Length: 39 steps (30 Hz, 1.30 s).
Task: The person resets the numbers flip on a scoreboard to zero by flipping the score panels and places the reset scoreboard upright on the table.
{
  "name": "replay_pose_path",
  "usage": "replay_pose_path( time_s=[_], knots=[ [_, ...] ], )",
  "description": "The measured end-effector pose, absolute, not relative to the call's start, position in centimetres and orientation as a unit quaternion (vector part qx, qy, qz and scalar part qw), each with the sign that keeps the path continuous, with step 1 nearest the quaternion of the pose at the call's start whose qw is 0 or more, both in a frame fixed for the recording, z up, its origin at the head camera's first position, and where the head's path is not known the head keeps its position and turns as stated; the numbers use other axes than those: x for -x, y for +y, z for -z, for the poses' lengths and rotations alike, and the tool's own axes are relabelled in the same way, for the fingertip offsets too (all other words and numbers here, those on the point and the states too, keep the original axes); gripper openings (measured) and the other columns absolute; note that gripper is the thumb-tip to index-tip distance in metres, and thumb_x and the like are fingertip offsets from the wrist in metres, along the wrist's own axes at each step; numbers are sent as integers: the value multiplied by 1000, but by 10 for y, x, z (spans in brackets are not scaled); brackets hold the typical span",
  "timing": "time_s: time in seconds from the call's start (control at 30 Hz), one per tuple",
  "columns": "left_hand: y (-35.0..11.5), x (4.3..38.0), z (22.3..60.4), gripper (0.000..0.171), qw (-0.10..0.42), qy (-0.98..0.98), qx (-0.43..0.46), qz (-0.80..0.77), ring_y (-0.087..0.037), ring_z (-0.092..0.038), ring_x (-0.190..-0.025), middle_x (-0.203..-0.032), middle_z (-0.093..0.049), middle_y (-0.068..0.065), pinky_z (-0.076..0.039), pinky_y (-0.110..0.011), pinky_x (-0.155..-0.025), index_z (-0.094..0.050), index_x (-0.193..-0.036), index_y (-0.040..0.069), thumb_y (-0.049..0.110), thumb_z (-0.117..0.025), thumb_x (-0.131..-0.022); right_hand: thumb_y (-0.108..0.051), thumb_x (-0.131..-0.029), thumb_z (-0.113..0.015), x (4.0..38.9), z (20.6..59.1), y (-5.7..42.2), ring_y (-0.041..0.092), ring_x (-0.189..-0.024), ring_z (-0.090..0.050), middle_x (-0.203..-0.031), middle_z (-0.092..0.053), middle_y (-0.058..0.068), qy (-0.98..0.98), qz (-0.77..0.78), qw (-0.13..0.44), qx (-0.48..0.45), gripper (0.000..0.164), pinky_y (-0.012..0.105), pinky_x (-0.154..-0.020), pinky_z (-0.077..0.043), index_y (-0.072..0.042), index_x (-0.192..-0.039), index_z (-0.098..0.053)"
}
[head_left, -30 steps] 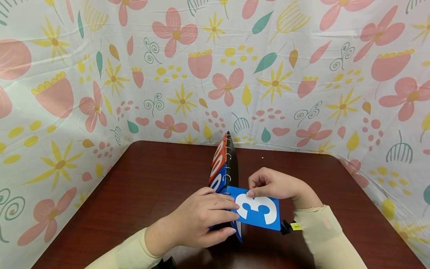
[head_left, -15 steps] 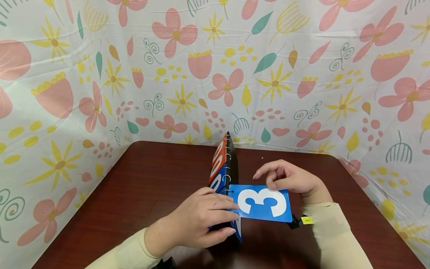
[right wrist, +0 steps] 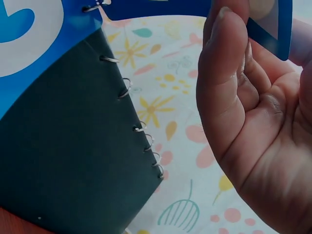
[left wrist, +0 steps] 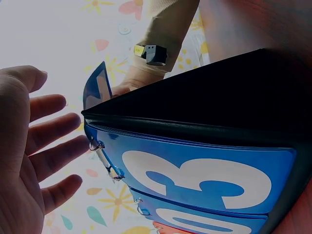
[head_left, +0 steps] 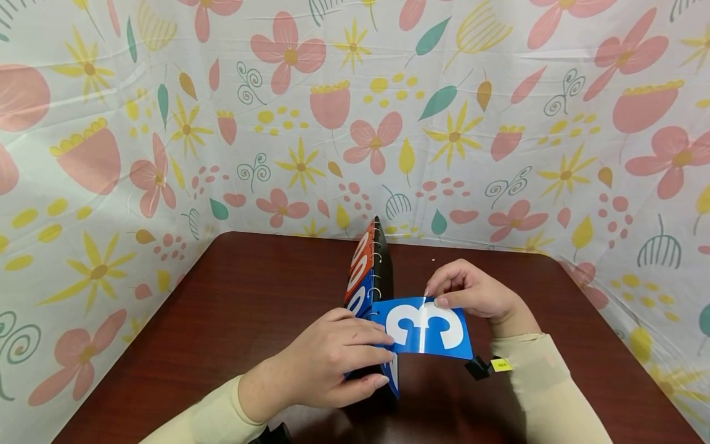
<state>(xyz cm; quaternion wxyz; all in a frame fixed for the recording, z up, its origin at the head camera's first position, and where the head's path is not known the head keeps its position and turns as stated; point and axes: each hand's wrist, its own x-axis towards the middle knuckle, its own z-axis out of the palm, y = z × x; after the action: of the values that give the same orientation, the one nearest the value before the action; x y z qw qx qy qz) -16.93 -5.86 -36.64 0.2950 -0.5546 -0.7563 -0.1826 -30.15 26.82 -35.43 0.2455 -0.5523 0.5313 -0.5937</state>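
A tabletop flip scoreboard (head_left: 384, 271) stands like a tent, its number cards hung on metal rings. My right hand (head_left: 477, 296) pinches the far edge of a blue number card (head_left: 407, 345) bearing a white 3, which sticks out right of the rings and bends slightly. My left hand (head_left: 333, 361) lies over the scoreboard's near end, fingertips by the card's ringed edge. In the left wrist view its fingers are loosely extended beside the rings. Another blue 3 card (left wrist: 234, 161) hangs on the left face. The right wrist view shows the black back panel (right wrist: 87, 136) and the right hand close up.
The scoreboard stands on a dark reddish-brown table (head_left: 266, 277). Red cards (head_left: 360, 259) hang toward its far end. A flower-patterned cloth (head_left: 333, 123) encloses the table's back and sides. A black wrist camera (head_left: 478, 368) with a yellow label sits by the right wrist.
The right hand slid right along the blue card's edge with its index finger lifted, then came back slightly left and pinched the edge. The card now bends. The left hand has stayed put.
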Motion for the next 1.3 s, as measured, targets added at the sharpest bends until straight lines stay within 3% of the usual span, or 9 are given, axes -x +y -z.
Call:
replay_pose_path(
  time_s=[0.1,0.47,0.73,0.9,1.0,1.17,1.3],
  knots=[
    [-58,169,366,30,297,-756,554,184,-8,-72,-120,-123,-79,7,-50,-27,-101,-84,-117,22,39,-68,-99,21,-97,-45,301,354,265,17,-86,-81,-108,-82,12,521,601,244,555,48,39,-72,-64,1,-127,-76],
    [-58,168,365,25,330,-736,555,202,-9,-74,-117,-120,-80,5,-52,-27,-99,-85,-112,20,34,-70,-97,15,-101,-45,296,354,252,11,-82,-79,-102,-81,6,502,635,217,546,45,30,-71,-63,-4,-123,-79],
    [-60,164,356,25,393,-686,564,239,-17,-75,-115,-119,-81,-3,-53,-29,-94,-84,-111,14,30,-71,-96,6,-105,-44,277,347,230,10,-72,-77,-94,-79,0,569,697,113,421,45,30,-66,-62,-18,-112,-82],
    [-62,164,352,33,415,-661,571,254,-22,-75,-117,-124,-79,-11,-54,-31,-95,-82,-115,10,33,-64,-100,-1,-108,-37,263,343,216,8,-73,-75,-95,-78,0,533,731,86,419,47,26,-68,-61,-15,-110,-82],
    [-62,165,349,35,444,-634,575,265,-26,-76,-114,-122,-78,-16,-56,-34,-93,-82,-114,6,32,-61,-101,-14,-112,-37,258,342,210,8,-76,-75,-98,-78,1,511,731,73,446,44,26,-69,-62,-13,-112,-81],
    [-64,166,341,36,483,-590,583,280,-31,-78,-107,-115,-79,-19,-58,-37,-89,-81,-107,2,30,-58,-102,-38,-109,-50,256,345,201,9,-85,-75,-104,-78,1,493,711,30,501,41,29,-74,-63,-10,-123,-77],
    [-66,166,335,37,499,-564,595,281,-32,-78,-103,-111,-79,-21,-59,-39,-86,-79,-105,0,30,-58,-102,-42,-100,-67,255,348,195,9,-92,-76,-108,-80,0,503,696,3,513,46,32,-81,-63,-8,-129,-74]
  ],
)
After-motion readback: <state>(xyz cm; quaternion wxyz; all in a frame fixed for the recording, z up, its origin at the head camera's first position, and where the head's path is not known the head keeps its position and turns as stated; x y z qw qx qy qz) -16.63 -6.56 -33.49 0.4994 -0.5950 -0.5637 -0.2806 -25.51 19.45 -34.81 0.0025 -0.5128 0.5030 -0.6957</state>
